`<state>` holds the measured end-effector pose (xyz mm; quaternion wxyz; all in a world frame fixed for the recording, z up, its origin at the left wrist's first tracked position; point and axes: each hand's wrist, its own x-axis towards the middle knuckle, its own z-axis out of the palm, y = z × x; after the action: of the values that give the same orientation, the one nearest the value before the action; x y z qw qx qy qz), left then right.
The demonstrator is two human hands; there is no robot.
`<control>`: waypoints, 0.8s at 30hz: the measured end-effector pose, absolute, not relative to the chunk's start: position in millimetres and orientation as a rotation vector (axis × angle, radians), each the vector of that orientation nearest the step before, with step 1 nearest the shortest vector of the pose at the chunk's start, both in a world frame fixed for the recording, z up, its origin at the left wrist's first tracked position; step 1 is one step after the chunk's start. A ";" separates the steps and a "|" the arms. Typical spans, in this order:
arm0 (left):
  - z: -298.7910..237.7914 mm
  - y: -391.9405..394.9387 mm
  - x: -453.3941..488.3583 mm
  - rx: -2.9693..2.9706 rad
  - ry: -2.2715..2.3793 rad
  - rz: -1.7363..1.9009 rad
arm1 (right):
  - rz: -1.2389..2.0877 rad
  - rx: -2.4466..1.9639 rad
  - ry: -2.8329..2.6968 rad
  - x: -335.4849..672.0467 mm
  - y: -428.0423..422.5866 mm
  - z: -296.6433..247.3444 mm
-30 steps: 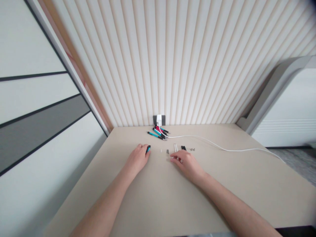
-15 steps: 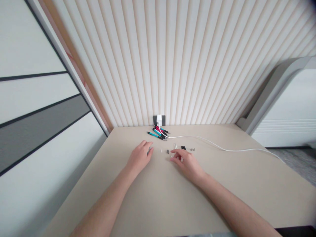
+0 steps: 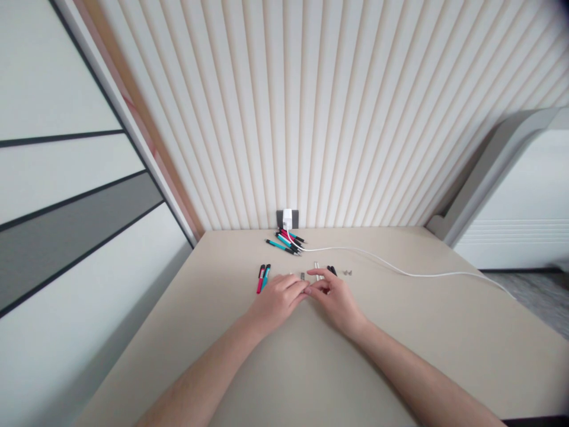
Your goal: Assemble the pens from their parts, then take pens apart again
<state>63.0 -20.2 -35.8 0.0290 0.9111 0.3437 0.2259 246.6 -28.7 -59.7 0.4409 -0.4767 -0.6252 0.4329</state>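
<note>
My left hand [image 3: 278, 302] and my right hand [image 3: 334, 300] sit close together on a beige table [image 3: 338, 356], their fingertips meeting. Anything small between those fingertips is hidden. Just left of my left hand lie a red pen barrel [image 3: 260, 279] and a teal pen barrel [image 3: 265, 277]. A small grey piece [image 3: 302, 276] lies just above my fingertips. Beyond my right hand are white tubes [image 3: 317, 270], black pen parts [image 3: 331, 271] and tiny metal pieces [image 3: 347, 273]. Several whole pens [image 3: 284, 241] lie in a heap farther back.
A white charger [image 3: 287, 218] sits in a wall socket at the table's back edge. Its white cable [image 3: 400, 271] runs right across the table and over the right edge. The table's left side meets a panelled cabinet wall.
My left hand has moved right to meet my right hand. The red and teal barrels now lie uncovered where it rested. My right hand has barely moved.
</note>
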 end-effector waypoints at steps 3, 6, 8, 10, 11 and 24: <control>-36.8 -16.9 61.4 2.856 1.093 0.706 | 1.071 -1.194 -1.563 247.7 -29.6 -58.2; -39.0 -11.0 57.5 2.848 1.163 0.721 | 1.031 -1.219 -1.587 250.4 -29.5 -57.8; -39.9 -6.6 53.8 2.823 1.228 0.706 | 0.983 -1.231 -1.616 252.0 -29.1 -58.1; -40.0 -2.6 49.9 2.804 1.318 0.675 | 0.937 -1.234 -1.653 253.2 -28.7 -58.3; -40.0 -0.8 48.0 2.795 1.366 0.655 | 0.914 -1.233 -1.673 253.6 -28.5 -58.2; -47.8 8.1 45.1 2.760 1.578 0.435 | 0.725 -1.255 -1.850 255.3 -29.1 -53.1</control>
<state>45.1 8.1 -47.8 -0.0336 0.8596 0.4916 0.1356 255.3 -29.1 -53.1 0.3854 -0.4928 -0.7263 0.2846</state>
